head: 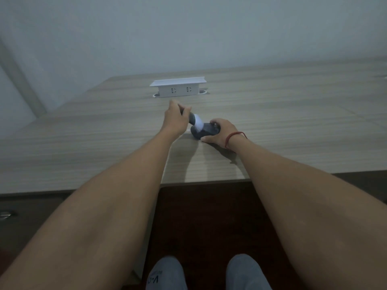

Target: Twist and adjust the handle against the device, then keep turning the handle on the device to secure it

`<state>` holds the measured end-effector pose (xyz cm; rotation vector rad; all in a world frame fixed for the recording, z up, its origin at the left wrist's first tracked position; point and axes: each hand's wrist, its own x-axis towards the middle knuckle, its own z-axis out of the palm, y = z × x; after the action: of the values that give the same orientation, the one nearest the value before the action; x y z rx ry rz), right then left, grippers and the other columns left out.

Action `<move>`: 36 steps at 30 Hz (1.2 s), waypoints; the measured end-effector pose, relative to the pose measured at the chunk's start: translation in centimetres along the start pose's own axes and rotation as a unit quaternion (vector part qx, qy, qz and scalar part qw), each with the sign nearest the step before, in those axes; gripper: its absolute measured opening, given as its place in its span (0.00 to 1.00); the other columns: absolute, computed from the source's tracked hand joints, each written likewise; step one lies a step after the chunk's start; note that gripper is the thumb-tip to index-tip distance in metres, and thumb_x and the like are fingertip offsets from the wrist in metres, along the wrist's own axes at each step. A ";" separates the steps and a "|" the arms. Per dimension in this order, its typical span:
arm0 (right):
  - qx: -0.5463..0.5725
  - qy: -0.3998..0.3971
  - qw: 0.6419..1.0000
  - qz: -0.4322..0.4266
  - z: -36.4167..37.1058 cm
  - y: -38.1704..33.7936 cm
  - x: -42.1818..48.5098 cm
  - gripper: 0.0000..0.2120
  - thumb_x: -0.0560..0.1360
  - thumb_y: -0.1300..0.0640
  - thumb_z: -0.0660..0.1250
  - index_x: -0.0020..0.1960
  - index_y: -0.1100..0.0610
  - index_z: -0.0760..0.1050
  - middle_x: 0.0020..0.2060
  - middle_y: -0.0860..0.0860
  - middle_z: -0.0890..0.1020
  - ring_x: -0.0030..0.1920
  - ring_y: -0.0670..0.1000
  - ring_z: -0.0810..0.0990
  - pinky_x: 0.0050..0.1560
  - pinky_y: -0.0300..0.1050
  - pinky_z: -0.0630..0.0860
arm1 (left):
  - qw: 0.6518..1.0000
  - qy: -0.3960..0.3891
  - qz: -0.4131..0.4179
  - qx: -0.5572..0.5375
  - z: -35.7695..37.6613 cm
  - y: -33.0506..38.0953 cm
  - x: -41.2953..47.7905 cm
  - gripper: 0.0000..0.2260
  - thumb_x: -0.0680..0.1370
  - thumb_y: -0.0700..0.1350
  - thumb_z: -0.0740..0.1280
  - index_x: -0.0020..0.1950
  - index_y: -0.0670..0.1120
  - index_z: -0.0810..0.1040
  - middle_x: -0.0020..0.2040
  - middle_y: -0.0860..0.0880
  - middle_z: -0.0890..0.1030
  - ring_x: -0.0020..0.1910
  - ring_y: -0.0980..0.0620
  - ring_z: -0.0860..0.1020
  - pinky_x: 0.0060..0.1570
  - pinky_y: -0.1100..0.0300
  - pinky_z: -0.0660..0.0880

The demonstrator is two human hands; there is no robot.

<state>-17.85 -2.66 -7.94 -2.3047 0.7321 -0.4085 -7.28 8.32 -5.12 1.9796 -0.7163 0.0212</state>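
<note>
Both arms are stretched out over the wooden bench (83,143), and the action sits right in the middle of it. The left hand (174,120) has its fingers curled round the dark handle of a small brush (193,120), the pale bristle head angled down to the right. Those bristles are touching the dark computer mouse (206,130), which lies on the bench just right of the brush. The right hand (219,132), a red string bracelet (232,138) at the wrist, holds the mouse in place: fingers draped and bent over its far side, thumb laid flat along its near edge.

Judging by the contact, the brushing looks to be under way, with the bristles on the left end of the mouse; the rest of its shell is under the right hand, so I cannot tell how much has been cleaned. No dust pile shows on the bench.

Farther back, a white pop-up socket box (178,88) stands raised from the bench, well apart from both hands.
</note>
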 end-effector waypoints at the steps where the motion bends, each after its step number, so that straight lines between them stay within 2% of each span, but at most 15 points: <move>1: 0.001 -0.001 1.000 0.001 0.0 0.0 0.0 0.35 0.67 0.50 0.76 0.69 0.58 0.69 0.66 0.55 0.75 0.66 0.56 0.73 0.68 0.49 0.70 | 1.000 0.001 -0.009 0.008 0.0 -0.4 -0.2 0.09 0.81 0.46 0.61 0.54 0.40 0.68 0.51 0.42 0.76 0.53 0.43 0.76 0.50 0.54 0.71; 3: 0.003 -0.008 1.000 0.004 -0.1 0.0 -0.1 0.35 0.66 0.51 0.76 0.70 0.58 0.68 0.67 0.55 0.74 0.66 0.56 0.73 0.68 0.49 0.70 | 0.999 0.020 -0.031 0.038 0.0 -1.2 -0.4 0.12 0.81 0.45 0.60 0.60 0.38 0.68 0.55 0.39 0.77 0.55 0.41 0.76 0.53 0.51 0.72; 4: 0.003 -0.011 1.000 0.005 -0.2 0.0 -0.1 0.36 0.66 0.51 0.77 0.70 0.57 0.68 0.67 0.55 0.74 0.66 0.56 0.73 0.68 0.49 0.70 | 0.998 0.033 -0.031 0.034 0.0 -1.5 -0.4 0.12 0.81 0.45 0.60 0.59 0.38 0.68 0.54 0.40 0.77 0.55 0.41 0.76 0.53 0.51 0.72; 7: 0.010 -0.015 1.000 0.005 -0.4 0.0 -0.1 0.36 0.66 0.51 0.77 0.70 0.57 0.68 0.67 0.55 0.73 0.66 0.56 0.73 0.69 0.49 0.70 | 0.997 0.054 -0.026 -0.040 0.2 -1.7 -0.4 0.08 0.81 0.46 0.60 0.51 0.42 0.66 0.42 0.49 0.73 0.47 0.47 0.73 0.48 0.57 0.69; 11: 0.010 -0.024 1.000 0.005 -0.7 0.2 -0.1 0.36 0.65 0.52 0.77 0.70 0.57 0.68 0.67 0.55 0.73 0.66 0.55 0.73 0.68 0.48 0.70 | 0.998 0.044 -0.039 -0.035 0.7 -2.2 -0.4 0.08 0.81 0.46 0.61 0.50 0.43 0.65 0.47 0.47 0.73 0.46 0.49 0.71 0.47 0.59 0.66; 15: 0.014 -0.061 0.998 0.018 -1.5 -0.1 0.0 0.36 0.66 0.53 0.77 0.70 0.56 0.68 0.68 0.54 0.72 0.65 0.55 0.73 0.65 0.47 0.69 | 0.988 0.089 -0.054 -0.111 1.1 -1.7 0.1 0.08 0.81 0.47 0.61 0.50 0.43 0.66 0.39 0.53 0.70 0.45 0.50 0.71 0.48 0.59 0.68; 19: 0.011 -0.080 0.996 0.024 -1.9 -0.4 0.3 0.35 0.67 0.56 0.77 0.70 0.56 0.68 0.68 0.54 0.72 0.66 0.56 0.73 0.65 0.48 0.71 | 0.996 0.055 -0.056 -0.043 1.2 -1.7 -0.1 0.07 0.82 0.46 0.59 0.50 0.43 0.65 0.46 0.47 0.73 0.46 0.50 0.71 0.47 0.57 0.68; 21: -0.009 -0.088 0.996 0.027 -1.9 -0.6 0.7 0.35 0.68 0.61 0.75 0.72 0.57 0.65 0.69 0.54 0.71 0.67 0.56 0.73 0.64 0.47 0.72 | 0.994 0.080 -0.051 -0.047 1.0 -1.7 0.2 0.07 0.81 0.46 0.59 0.50 0.43 0.65 0.48 0.46 0.73 0.46 0.49 0.72 0.47 0.57 0.68; 24: -0.014 -0.063 0.997 0.036 -1.4 -1.0 1.2 0.32 0.72 0.70 0.64 0.74 0.55 0.64 0.71 0.55 0.69 0.68 0.58 0.72 0.64 0.48 0.74 | 0.988 0.104 -0.050 -0.106 1.0 -1.6 0.4 0.08 0.81 0.47 0.60 0.50 0.43 0.66 0.46 0.47 0.73 0.45 0.50 0.72 0.47 0.59 0.67; 28: 0.058 0.009 0.996 0.064 -0.6 -1.2 1.3 0.26 0.75 0.66 0.58 0.72 0.58 0.67 0.71 0.57 0.70 0.69 0.58 0.71 0.70 0.46 0.68 | 0.995 0.036 -0.056 -0.070 1.5 -2.4 -0.1 0.09 0.81 0.48 0.61 0.51 0.43 0.67 0.48 0.46 0.73 0.46 0.49 0.72 0.47 0.58 0.68; 30: 0.071 0.026 0.994 0.082 -0.3 -1.3 1.2 0.22 0.76 0.63 0.57 0.69 0.60 0.69 0.69 0.58 0.72 0.69 0.58 0.71 0.69 0.44 0.67 | 0.992 0.042 -0.075 -0.094 1.4 -2.5 0.4 0.09 0.80 0.48 0.61 0.50 0.43 0.67 0.46 0.45 0.74 0.45 0.45 0.75 0.45 0.55 0.71; 32: 0.069 0.028 0.993 0.087 -0.1 -1.6 1.1 0.19 0.78 0.61 0.54 0.66 0.61 0.72 0.67 0.59 0.74 0.67 0.58 0.72 0.66 0.43 0.67 | 0.974 0.047 -0.121 -0.183 1.1 -2.0 0.6 0.09 0.80 0.49 0.62 0.50 0.43 0.69 0.40 0.44 0.74 0.34 0.45 0.76 0.36 0.55 0.73; 34: 0.071 0.025 0.993 0.096 -0.1 -2.0 1.2 0.19 0.80 0.59 0.51 0.65 0.63 0.72 0.67 0.61 0.73 0.66 0.59 0.72 0.64 0.44 0.68 | 0.968 0.015 -0.145 -0.204 1.2 -1.9 0.5 0.08 0.80 0.48 0.62 0.47 0.43 0.71 0.33 0.44 0.72 0.24 0.51 0.70 0.27 0.61 0.67; 36: 0.065 0.036 0.992 0.103 0.0 -2.1 1.3 0.19 0.80 0.55 0.51 0.64 0.63 0.73 0.66 0.62 0.74 0.65 0.60 0.74 0.61 0.45 0.69 | 0.980 -0.014 -0.139 -0.144 1.5 -2.5 0.4 0.09 0.78 0.49 0.63 0.42 0.44 0.71 0.36 0.43 0.72 0.28 0.50 0.69 0.26 0.65 0.63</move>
<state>-16.00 -2.18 -6.34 -2.0786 0.9415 -0.4324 -6.16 7.75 -7.80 1.7856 -0.4272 -0.2639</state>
